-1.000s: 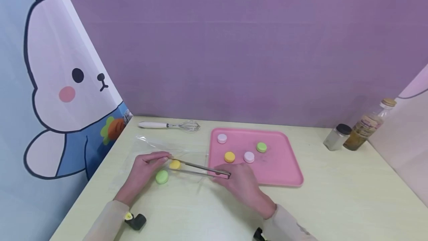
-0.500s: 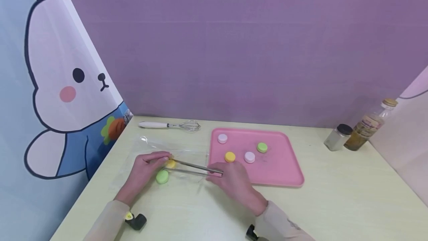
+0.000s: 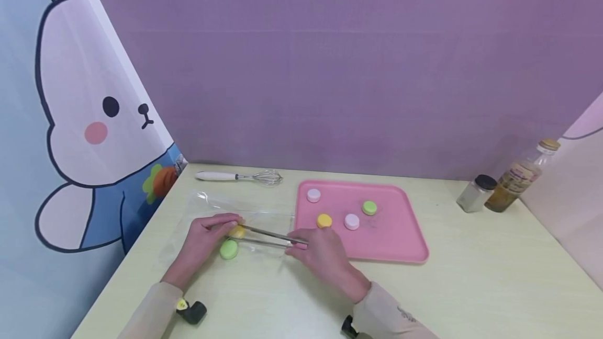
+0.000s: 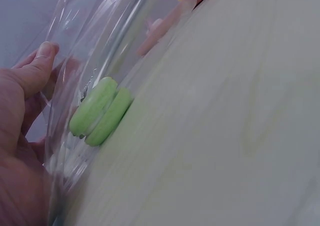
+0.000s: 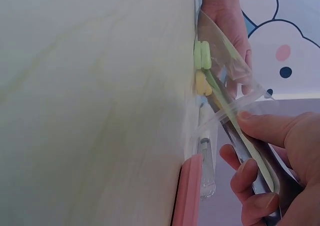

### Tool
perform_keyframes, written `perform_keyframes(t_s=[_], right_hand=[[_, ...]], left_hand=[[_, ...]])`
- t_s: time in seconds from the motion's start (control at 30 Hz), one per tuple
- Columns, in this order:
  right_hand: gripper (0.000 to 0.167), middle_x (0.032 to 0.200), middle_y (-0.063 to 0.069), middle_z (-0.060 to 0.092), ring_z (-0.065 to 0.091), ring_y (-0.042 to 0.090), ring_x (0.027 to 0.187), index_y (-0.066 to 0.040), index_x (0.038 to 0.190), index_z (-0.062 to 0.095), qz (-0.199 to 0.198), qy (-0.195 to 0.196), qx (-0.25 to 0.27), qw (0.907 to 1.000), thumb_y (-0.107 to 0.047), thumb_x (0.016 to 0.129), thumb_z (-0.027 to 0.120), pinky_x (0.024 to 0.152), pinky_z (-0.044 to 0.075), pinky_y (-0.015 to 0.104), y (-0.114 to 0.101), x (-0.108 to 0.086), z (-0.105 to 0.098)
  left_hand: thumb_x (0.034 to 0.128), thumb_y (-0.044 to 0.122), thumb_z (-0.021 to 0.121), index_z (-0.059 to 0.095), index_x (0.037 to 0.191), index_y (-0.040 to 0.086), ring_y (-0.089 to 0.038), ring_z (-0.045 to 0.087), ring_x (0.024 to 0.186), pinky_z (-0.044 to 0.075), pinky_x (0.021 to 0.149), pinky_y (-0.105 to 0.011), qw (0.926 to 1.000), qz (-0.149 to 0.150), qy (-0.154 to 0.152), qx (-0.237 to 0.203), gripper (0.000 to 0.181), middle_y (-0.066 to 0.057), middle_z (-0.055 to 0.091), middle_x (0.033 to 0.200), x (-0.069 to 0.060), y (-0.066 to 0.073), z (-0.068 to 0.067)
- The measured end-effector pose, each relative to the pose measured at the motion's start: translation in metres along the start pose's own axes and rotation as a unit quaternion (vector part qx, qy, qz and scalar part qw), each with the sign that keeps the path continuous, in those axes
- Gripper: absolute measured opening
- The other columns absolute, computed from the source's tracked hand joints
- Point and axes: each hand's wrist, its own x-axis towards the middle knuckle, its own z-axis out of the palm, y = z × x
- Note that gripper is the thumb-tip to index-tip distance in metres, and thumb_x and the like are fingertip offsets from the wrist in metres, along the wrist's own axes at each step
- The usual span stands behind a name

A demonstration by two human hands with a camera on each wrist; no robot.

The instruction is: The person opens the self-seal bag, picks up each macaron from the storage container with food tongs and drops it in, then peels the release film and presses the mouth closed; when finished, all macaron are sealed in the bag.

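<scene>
The thin, transparent bag (image 4: 75,15) looks like plastic film, glossy and creased, with bright streaks of reflection. The long, slender silver tongs (image 5: 258,160) are smooth, shiny metal. The round green sandwich-shaped sweet (image 4: 96,110) has a smooth, matt surface. The rectangular pink tray (image 3: 388,237) appears to be smooth plastic with a soft sheen. The white-handled whisk (image 3: 215,176) ends in shiny metal wires. The pale tabletop (image 3: 471,281) shows faint wood grain; the wide purple backdrop (image 3: 330,77) is matt, lightly creased cloth.
</scene>
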Motion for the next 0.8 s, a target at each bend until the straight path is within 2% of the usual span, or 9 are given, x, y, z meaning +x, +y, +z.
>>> perform_keyframes(t_s=[0.27,0.53,0.67,0.8], right_hand=[[0.026,0.095,-0.002,0.078,0.065,0.001,0.07,-0.013,0.102,0.081,0.001,0.001,-0.007,1.0,-0.026,0.081,0.087,0.063,0.053,0.02,0.003,-0.002,-0.003],[0.022,0.092,-0.004,0.078,0.064,0.004,0.066,-0.014,0.099,0.081,0.002,0.004,-0.015,0.9999,-0.024,0.081,0.087,0.059,0.05,0.02,0.006,-0.008,-0.011],[0.023,0.094,-0.007,0.077,0.057,-0.001,0.062,-0.018,0.102,0.081,0.011,0.003,-0.028,0.9995,-0.025,0.08,0.087,0.058,0.048,0.02,0.007,-0.015,-0.019],[0.027,0.094,-0.008,0.077,0.054,-0.001,0.06,-0.019,0.103,0.081,0.018,0.014,-0.052,0.9984,-0.027,0.078,0.089,0.058,0.047,0.02,0.01,-0.026,-0.028]], left_hand=[[0.0934,0.021,0.075,0.077,0.112,0.005,-0.007,0.064,0.114,0.048,0.1,-0.018,1.0,0.0,0.004,0.003,0.025,-0.006,0.075,0.114,-0.001,0.0,0.001],[0.0933,0.022,0.075,0.077,0.113,0.005,-0.006,0.064,0.115,0.048,0.1,-0.017,1.0,-0.003,0.002,0.003,0.026,-0.006,0.074,0.115,0.0,0.0,0.002],[0.0936,0.02,0.075,0.077,0.113,0.004,-0.006,0.064,0.114,0.047,0.1,-0.017,1.0,0.004,0.003,0.002,0.025,-0.007,0.074,0.114,0.0,0.0,0.001],[0.0937,0.018,0.075,0.076,0.113,0.003,-0.006,0.064,0.113,0.047,0.099,-0.016,0.9999,0.011,0.003,-0.001,0.024,-0.009,0.075,0.113,0.001,-0.002,0.003]])
